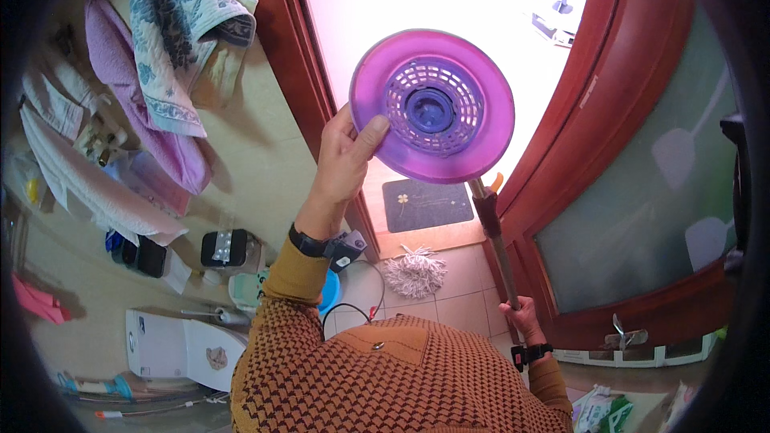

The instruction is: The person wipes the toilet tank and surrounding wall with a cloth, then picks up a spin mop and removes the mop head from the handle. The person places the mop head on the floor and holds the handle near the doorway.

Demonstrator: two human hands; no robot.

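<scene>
My left hand (346, 159) grips the rim of a round purple plastic disc (370, 75), its thumb lying over the front. In the disc's middle is a slotted blue-violet basket (394, 105) with a round hub. My right hand (524, 317), low on the right, is closed around a pole (504, 267). Further up, the pole has a dark sleeve (487, 216); its upper end goes out of sight behind the disc. Whether pole and disc are joined is hidden. A white string mop head (415, 272) lies on the tiles below the disc.
A dark doormat (428, 204) lies beyond the doorway. To the right stands a red-framed glass door (637, 216). Towels (171, 42) hang on the left wall above a toilet (159, 346). A light-blue basin (329, 291) shows behind my left arm. Bags (601, 409) lie lower right.
</scene>
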